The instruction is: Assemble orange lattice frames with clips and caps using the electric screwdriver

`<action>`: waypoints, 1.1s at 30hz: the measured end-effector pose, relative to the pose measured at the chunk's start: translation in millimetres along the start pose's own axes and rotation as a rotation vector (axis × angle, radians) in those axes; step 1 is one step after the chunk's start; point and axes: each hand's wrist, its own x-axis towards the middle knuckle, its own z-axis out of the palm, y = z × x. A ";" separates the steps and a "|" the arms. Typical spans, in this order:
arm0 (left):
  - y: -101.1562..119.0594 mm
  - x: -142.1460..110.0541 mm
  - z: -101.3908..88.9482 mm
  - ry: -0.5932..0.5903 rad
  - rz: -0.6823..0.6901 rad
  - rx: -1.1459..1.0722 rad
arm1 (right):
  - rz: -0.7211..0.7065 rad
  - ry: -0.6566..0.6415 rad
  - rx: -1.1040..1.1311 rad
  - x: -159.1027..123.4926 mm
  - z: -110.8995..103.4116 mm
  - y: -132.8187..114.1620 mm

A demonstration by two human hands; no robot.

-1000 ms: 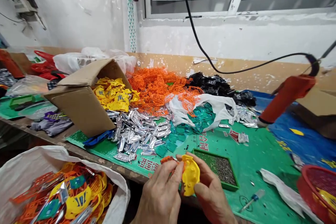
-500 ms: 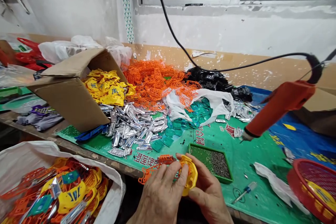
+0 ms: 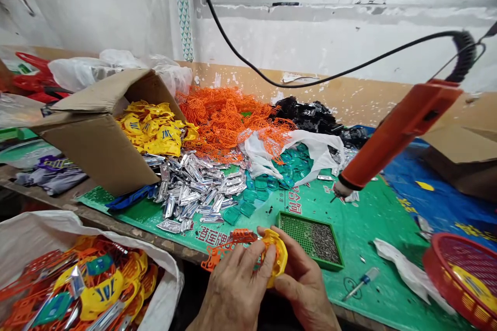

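Note:
Close to the table's front edge, my two hands meet around one workpiece. My right hand [image 3: 303, 279] grips a yellow plastic shell [image 3: 280, 258] by its outer side, hollow face toward my left. An orange openwork plastic frame [image 3: 217, 253] sticks out past the fingers of my left hand [image 3: 236, 274], which press it against the shell's inside. How the two parts join is hidden by my fingers. Just beyond my hands lies a green tray [image 3: 337, 264] of small dark screws. An orange-red electric screwdriver [image 3: 399, 134] hangs tilted at the right, touching neither hand.
Piled silver parts [image 3: 202, 186], orange frames [image 3: 217, 119] and teal pieces [image 3: 297, 163] cover the table's back. A cardboard box [image 3: 101, 150] spills yellow shells [image 3: 155, 129]. Front left is a white sack [image 3: 171, 274] of assembled parts; at right, a hand screwdriver [image 3: 363, 282] and red basket [image 3: 435, 269].
The orange frame has come against the yellow shell, whose hollow side has turned leftward. The hanging screwdriver has swung left and tilts more. The camera view has shifted a little.

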 end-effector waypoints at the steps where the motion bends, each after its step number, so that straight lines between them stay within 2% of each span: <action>1: 0.4 -0.3 0.6 0.002 -0.004 -0.001 | -0.003 0.002 0.001 0.1 0.1 0.7; 5: -0.7 -1.6 6.5 0.016 -0.017 -0.016 | -0.012 0.010 -0.001 -0.4 -0.3 2.8; 9: -6.0 -5.4 17.3 0.065 0.035 -0.040 | -0.004 0.011 -0.018 -1.5 -1.9 3.2; 12: -8.9 -7.8 22.7 0.059 0.062 -0.085 | 0.004 0.026 -0.035 -2.7 -3.2 4.6; 16: -9.8 -3.2 14.5 0.069 0.051 -0.275 | 0.061 0.115 -0.153 -1.7 1.6 1.8; 19: -9.8 4.9 -3.3 -0.040 -0.042 -0.491 | 0.110 0.115 -0.398 3.5 11.3 -8.5; 22: -9.5 11.0 -19.9 -0.127 -0.229 -0.694 | 0.150 0.021 -0.679 10.7 19.3 -20.1; 24: -9.0 12.5 -26.2 -0.164 -0.375 -0.799 | 0.198 -0.055 -0.763 14.7 20.4 -24.6; 27: -7.8 12.1 -29.4 -0.221 -0.535 -0.889 | 0.320 -0.181 -0.733 18.0 16.6 -25.5; 29: -6.6 11.6 -29.2 -0.227 -0.556 -0.931 | 0.392 -0.234 -0.653 19.0 13.0 -24.0; 31: -4.9 12.1 -28.4 -0.222 -0.564 -0.957 | 0.416 -0.231 -0.600 19.4 10.3 -21.5; 33: -3.0 14.1 -28.1 -0.217 -0.591 -0.978 | 0.372 -0.178 -0.600 19.1 8.9 -18.0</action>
